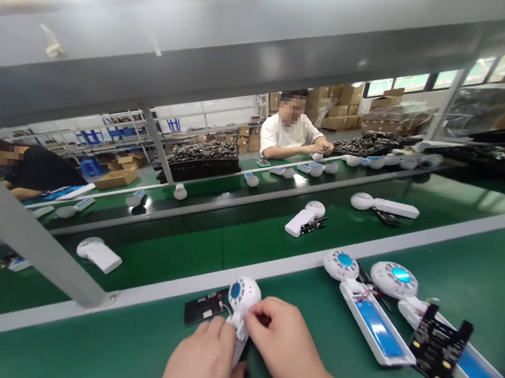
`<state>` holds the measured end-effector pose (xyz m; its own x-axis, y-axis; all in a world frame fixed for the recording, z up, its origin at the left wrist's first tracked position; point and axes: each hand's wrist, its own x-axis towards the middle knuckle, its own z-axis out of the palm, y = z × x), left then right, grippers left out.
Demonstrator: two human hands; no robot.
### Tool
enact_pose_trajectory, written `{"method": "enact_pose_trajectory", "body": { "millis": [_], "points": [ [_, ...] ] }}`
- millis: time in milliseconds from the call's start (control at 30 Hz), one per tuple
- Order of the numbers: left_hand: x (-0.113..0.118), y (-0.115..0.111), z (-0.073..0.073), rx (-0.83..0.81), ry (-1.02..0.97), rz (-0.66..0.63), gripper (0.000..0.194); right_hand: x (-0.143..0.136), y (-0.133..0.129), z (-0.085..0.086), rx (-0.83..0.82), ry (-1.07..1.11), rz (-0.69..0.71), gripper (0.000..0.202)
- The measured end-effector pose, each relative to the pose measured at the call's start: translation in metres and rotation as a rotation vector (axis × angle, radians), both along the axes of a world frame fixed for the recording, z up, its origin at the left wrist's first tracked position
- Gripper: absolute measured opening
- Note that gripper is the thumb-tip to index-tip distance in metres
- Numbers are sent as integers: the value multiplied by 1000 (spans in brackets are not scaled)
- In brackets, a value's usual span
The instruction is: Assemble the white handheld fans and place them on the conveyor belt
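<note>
A white handheld fan [245, 293] with a round vented head and a blue disc stands head-up in front of me. My left hand [201, 357] is wrapped round its handle, hiding most of it. Thumb and fingertips of my right hand [283, 334] pinch at the neck, just below the head; whatever lies between them is hidden. Beside the fan, on its left, a black circuit board [204, 309] is joined to it by thin wires. To my right lie two more open fans [378, 327], their handle trays lined in blue, with another black circuit board [440, 346] across one.
Past a pale rail [291, 266], a green conveyor belt [210, 236] carries several white fans. A slanted metal post [30, 235] stands at left, and a grey beam [253, 36] crosses overhead. Across the line sits a co-worker in a white shirt [287, 135]; another person [47, 170] is at left.
</note>
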<state>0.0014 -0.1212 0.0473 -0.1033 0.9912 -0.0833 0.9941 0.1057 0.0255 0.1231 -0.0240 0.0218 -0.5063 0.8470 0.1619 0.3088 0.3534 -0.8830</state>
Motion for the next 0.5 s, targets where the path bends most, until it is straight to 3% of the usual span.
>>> {"method": "enact_pose_trajectory", "body": {
  "millis": [133,267,400,500],
  "points": [
    [5,2,-2,47,-110,-80,35,4,1,-2,-25,49,33,19],
    [-8,0,10,88,-253,-162,22,2,0,-4,-50,135,38,20],
    [-38,12,20,231,-267,-17,30,0,2,-3,-92,149,51,22],
    [-59,27,15,165,-297,74,40,0,4,-2,-155,126,2,18]
  ]
}}
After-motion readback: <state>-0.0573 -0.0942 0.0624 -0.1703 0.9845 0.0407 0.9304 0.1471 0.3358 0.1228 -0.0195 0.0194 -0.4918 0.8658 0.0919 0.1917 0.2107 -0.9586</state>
